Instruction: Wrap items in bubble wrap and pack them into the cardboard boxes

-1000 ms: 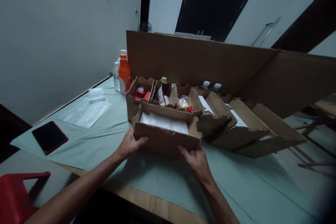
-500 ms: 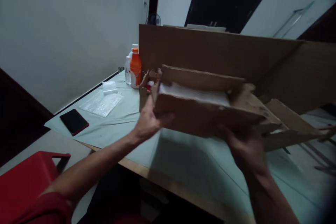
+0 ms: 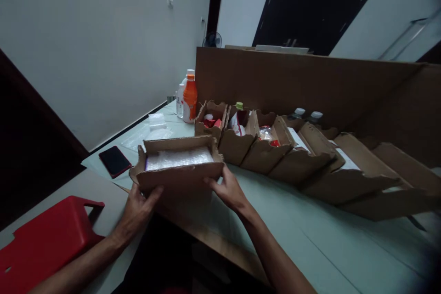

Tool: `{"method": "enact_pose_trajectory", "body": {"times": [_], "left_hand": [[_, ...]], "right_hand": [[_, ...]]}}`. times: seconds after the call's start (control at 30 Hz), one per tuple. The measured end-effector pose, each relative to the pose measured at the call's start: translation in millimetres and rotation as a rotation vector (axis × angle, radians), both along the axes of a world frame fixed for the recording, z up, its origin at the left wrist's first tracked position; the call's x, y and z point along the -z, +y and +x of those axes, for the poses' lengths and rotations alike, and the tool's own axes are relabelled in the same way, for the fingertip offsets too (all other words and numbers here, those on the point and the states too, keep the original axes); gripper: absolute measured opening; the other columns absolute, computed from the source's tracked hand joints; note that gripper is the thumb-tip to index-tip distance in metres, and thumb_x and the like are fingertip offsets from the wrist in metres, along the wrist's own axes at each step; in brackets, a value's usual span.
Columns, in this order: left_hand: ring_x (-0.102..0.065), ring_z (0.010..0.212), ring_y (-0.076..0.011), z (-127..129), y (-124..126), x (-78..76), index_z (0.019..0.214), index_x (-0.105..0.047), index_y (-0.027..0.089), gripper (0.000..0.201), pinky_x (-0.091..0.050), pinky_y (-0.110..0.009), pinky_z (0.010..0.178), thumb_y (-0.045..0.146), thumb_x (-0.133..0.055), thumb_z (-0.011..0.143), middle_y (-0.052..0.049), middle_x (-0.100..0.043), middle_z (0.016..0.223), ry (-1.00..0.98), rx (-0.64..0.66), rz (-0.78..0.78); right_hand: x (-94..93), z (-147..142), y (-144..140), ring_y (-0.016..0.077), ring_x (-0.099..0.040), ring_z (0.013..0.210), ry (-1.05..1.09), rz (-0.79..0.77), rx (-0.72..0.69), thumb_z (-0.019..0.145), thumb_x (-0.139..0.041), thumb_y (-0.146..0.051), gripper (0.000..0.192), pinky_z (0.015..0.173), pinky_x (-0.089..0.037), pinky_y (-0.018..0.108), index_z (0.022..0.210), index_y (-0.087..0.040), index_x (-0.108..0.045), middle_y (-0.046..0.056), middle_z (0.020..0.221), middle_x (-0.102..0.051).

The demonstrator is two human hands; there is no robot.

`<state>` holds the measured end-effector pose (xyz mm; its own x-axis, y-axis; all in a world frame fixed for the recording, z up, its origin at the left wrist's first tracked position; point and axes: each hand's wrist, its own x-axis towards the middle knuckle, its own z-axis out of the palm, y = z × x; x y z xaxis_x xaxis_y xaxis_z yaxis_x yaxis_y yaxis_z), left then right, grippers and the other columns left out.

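Note:
An open cardboard box (image 3: 179, 177) lined with bubble wrap (image 3: 179, 158) is held over the table's near edge. My left hand (image 3: 138, 209) grips its near left corner from below. My right hand (image 3: 228, 188) holds its near right side, fingers on the front wall. The box sits left of a row of similar cardboard boxes (image 3: 275, 154).
The row of boxes holds red packets, bottles and white sheets, with a tall cardboard sheet (image 3: 292, 82) behind. An orange bottle (image 3: 189, 98) and clear bottles stand at the back left. A dark phone (image 3: 114, 161) and bubble wrap (image 3: 151, 131) lie on the green cloth. A red stool (image 3: 44, 243) stands at lower left.
Both hands lifted the box from in front of the row, raised it, then carried it left and down toward the table's near edge.

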<state>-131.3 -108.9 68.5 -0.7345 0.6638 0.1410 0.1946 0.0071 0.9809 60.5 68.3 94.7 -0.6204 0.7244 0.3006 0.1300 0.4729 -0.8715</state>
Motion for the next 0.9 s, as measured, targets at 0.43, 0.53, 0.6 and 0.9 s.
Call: {"method": "enact_pose_trajectory", "body": {"times": [0.43, 0.53, 0.6, 0.9], "left_hand": [[-0.052, 0.131, -0.0402, -29, -27, 46.7, 0.158, -0.016, 0.021, 0.121, -0.043, -0.059, 0.11, 0.055, -0.081, 0.062, -0.017, -0.043, 0.148, 0.245, -0.209, -0.27], [-0.053, 0.128, -0.0401, -24, -2, 41.5, 0.156, -0.018, 0.02, 0.119, -0.047, -0.059, 0.106, 0.054, -0.081, 0.061, -0.018, -0.04, 0.145, 0.243, -0.305, -0.241], [-0.048, 0.131, -0.0398, -19, 13, 35.5, 0.157, -0.014, 0.022, 0.123, -0.045, -0.06, 0.108, 0.052, -0.082, 0.06, -0.017, -0.037, 0.143, 0.264, -0.357, -0.232], [-0.036, 0.141, -0.0367, -18, 123, 24.2, 0.158, -0.005, 0.022, 0.128, -0.035, -0.053, 0.117, 0.041, -0.088, 0.062, -0.018, -0.031, 0.144, 0.302, -0.366, -0.182]], "right_hand": [[52.4, -101, 43, 0.0249, -0.047, 0.138, 0.069, 0.063, -0.025, 0.091, -0.052, -0.031, 0.062, 0.117, -0.035, 0.045, 0.151, -0.018, -0.041, 0.013, 0.149, -0.051], [67.0, -115, 48, 0.0241, -0.041, 0.143, 0.078, 0.081, 0.006, 0.092, -0.051, -0.03, 0.064, 0.121, -0.03, 0.044, 0.153, -0.017, -0.036, 0.014, 0.155, -0.044], [77.1, -122, 51, 0.0233, -0.037, 0.146, 0.08, 0.088, 0.019, 0.091, -0.051, -0.028, 0.065, 0.123, -0.027, 0.043, 0.153, -0.017, -0.036, 0.013, 0.156, -0.042], [125.7, -109, 34, 0.0273, -0.05, 0.135, 0.033, 0.08, 0.029, 0.081, -0.052, -0.015, 0.044, 0.116, -0.038, 0.046, 0.123, -0.017, -0.065, 0.015, 0.144, -0.053]]}}
